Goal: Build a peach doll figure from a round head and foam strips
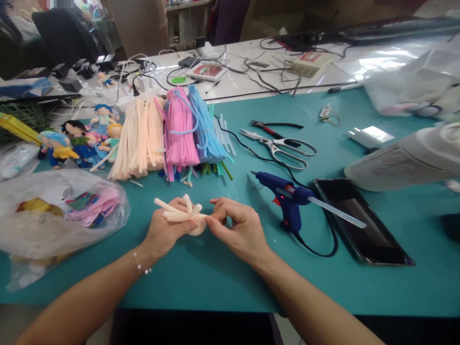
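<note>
- My left hand (170, 223) is curled closed around the cream chenille piece (195, 224), thumb pressed along it, its stems fanning toward 10 to 12 o'clock.
- My right hand (235, 225) pinches the 3 o'clock edge of that piece between thumb and index finger; the other fingers are bent.
- Reading the clock from the piece, I see a cream stem bundle (138, 139) at 11, a pink stem bundle (181, 132) near 12 and a blue stem bundle (207, 127) toward 12 to 1.
- Scissors (275, 146) and red-and-black pliers (275, 132) sit toward 1 to 2.
- The blue glue gun (287, 199) lies between 2 and 3, closest to my right hand, its glue stick (339, 213) reaching over the phone (362, 225) at 3.
- A clear plastic bag (61, 235) fills 9; small dolls (77, 141) crowd 10.
- My left forearm comes in from 8, a beaded bracelet (138, 261) at the wrist; my right comes from 4.
</note>
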Demonstrator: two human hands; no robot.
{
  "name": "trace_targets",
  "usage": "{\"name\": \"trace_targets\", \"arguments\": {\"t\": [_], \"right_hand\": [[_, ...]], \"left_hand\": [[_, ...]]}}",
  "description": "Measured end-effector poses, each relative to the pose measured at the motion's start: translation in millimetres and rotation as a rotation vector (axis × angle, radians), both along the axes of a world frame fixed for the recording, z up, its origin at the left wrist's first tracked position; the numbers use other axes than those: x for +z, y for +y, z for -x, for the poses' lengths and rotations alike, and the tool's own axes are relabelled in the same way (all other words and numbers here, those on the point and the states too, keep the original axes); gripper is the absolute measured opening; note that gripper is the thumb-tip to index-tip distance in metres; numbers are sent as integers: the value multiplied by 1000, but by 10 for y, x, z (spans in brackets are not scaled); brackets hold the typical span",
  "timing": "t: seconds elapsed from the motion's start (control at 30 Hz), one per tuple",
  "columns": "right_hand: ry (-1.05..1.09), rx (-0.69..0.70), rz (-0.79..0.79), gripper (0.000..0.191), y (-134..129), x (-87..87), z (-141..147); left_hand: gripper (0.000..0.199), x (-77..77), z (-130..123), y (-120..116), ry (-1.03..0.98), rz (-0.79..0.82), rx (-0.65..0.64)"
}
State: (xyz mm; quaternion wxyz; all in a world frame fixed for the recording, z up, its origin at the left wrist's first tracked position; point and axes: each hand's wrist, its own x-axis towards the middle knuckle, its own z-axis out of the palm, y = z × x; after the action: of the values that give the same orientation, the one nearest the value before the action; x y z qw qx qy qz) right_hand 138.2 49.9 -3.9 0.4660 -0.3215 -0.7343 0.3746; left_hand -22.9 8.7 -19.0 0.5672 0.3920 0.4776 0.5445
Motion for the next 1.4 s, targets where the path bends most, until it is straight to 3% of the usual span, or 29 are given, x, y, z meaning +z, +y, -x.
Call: {"name": "trace_targets", "arguments": {"t": [0.2, 0.4, 0.8, 1.13, 1.4], "right_hand": [[-84, -41, -181, 25, -8, -10, -15], [-133, -23, -201, 2, 2, 33, -30], [-130, -6, -397, 15, 8, 7, -1], [-191, 19, -383, 13, 11, 7, -8], [-189, 32, -447, 11, 19, 9, -24]], "left_hand": [[12, 3, -11, 7, -26, -7, 16], [12, -22, 2, 3, -50, -17, -16], [13, -50, -11, 3, 0, 2, 16], [20, -70, 13, -2, 43, 30, 22], [13, -66, 35, 5, -91, -1, -89]]}}
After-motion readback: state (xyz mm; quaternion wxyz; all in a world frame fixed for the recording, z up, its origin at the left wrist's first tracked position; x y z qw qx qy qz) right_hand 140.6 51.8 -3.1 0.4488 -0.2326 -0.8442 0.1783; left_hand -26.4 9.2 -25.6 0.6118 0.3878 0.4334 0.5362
